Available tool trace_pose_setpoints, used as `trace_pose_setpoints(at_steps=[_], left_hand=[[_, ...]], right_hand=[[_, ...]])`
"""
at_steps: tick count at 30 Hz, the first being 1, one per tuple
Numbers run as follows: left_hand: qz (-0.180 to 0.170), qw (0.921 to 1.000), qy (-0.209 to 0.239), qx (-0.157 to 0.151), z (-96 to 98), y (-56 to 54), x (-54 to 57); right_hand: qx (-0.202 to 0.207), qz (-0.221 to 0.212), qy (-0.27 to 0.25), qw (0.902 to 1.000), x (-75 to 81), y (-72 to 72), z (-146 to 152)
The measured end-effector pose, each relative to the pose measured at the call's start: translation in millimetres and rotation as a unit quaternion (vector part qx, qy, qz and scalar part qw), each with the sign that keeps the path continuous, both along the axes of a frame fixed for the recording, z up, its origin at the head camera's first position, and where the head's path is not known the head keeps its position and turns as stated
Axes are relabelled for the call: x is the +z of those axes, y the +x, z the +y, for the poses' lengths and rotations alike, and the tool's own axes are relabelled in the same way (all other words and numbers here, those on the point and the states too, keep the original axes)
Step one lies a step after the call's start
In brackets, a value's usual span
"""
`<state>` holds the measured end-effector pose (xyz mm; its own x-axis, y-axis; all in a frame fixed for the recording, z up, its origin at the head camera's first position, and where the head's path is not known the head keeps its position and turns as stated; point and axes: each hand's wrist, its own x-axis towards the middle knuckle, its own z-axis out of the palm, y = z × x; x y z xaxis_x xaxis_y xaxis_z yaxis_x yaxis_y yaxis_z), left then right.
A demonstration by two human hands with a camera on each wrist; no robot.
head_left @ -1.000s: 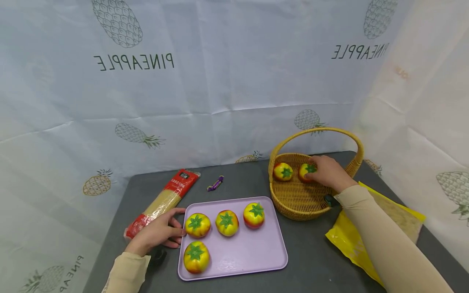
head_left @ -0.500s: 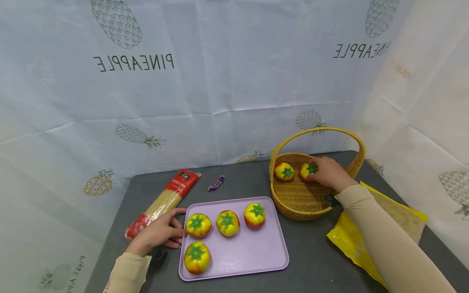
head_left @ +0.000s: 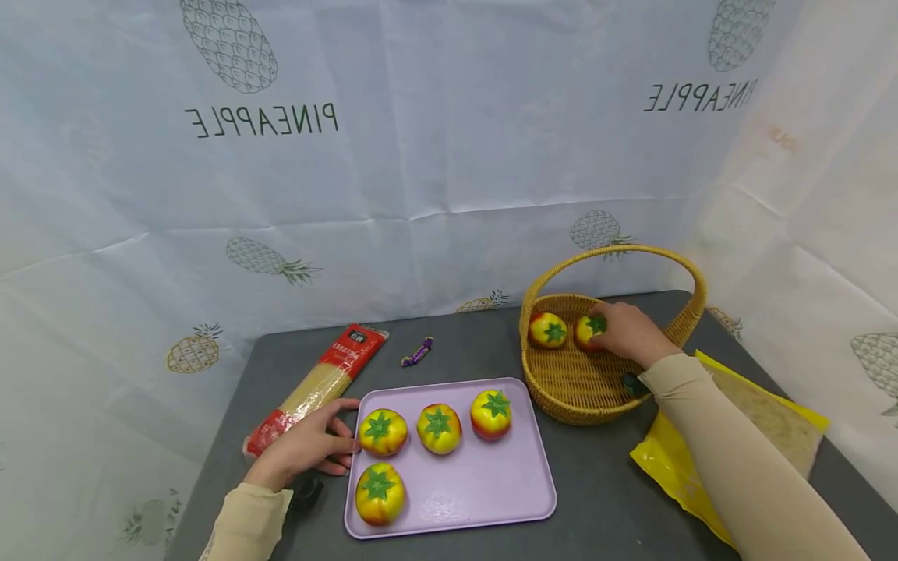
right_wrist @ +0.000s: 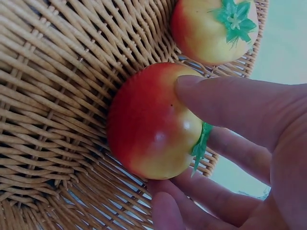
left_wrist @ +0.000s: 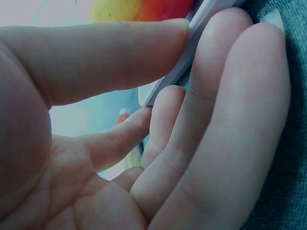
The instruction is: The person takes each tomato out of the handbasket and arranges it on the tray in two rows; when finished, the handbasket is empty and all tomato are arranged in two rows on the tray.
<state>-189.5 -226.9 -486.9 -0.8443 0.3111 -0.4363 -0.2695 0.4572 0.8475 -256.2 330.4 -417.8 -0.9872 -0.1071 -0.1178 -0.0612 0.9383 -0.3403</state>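
My right hand (head_left: 631,333) reaches into a wicker basket (head_left: 571,386) and holds a red-yellow toy tomato (right_wrist: 148,124) with a green star-shaped top. In the right wrist view the thumb lies on its upper side and the fingers are around its far side and below. A second toy tomato (head_left: 547,330) sits beside it in the basket. On the near left, my left hand (head_left: 309,446) pinches the left rim of a lilac tray (head_left: 484,491); the thumb (left_wrist: 120,57) and fingers lie on either side of that edge. Several toy tomatoes (head_left: 439,428) stand on the tray.
A red-ended pack of noodles (head_left: 319,389) lies left of the tray. Behind the tray is a small purple-wrapped candy (head_left: 418,352). Under the right forearm lies a yellow bag (head_left: 673,467). The basket's tall handle (head_left: 617,249) arches over it. A pineapple-print cloth (head_left: 421,156) hangs behind.
The whole head view has shifted slightly, so things appear a little further right. Both hands keep their places on the tomato and the tray rim.
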Motion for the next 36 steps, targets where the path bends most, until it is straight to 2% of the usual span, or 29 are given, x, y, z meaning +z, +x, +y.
trace_pose_setpoints(at_steps=[11,17,20,27,36], left_hand=[[0.001,1.0,0.003,-0.003,1.6,2.2,0.0],[-0.004,1.0,0.003,0.002,0.4,3.2,-0.6],[-0.004,1.0,0.001,0.003,-1.2,3.3,-1.2],[-0.001,1.0,-0.003,-0.005,-3.3,2.4,-1.3],[0.007,0.9999,-0.003,-0.01,-2.0,-0.2,-0.2]], right_hand=[[0.0,0.004,-0.006,1.0,-0.4,2.5,4.0],[0.001,0.004,-0.009,1.0,7.5,9.2,0.4],[0.008,0.014,-0.015,0.9998,14.7,19.7,-6.6],[0.041,0.064,-0.018,0.997,29.8,54.6,-31.4],[0.055,0.12,-0.013,0.9911,46.2,96.5,-73.4]])
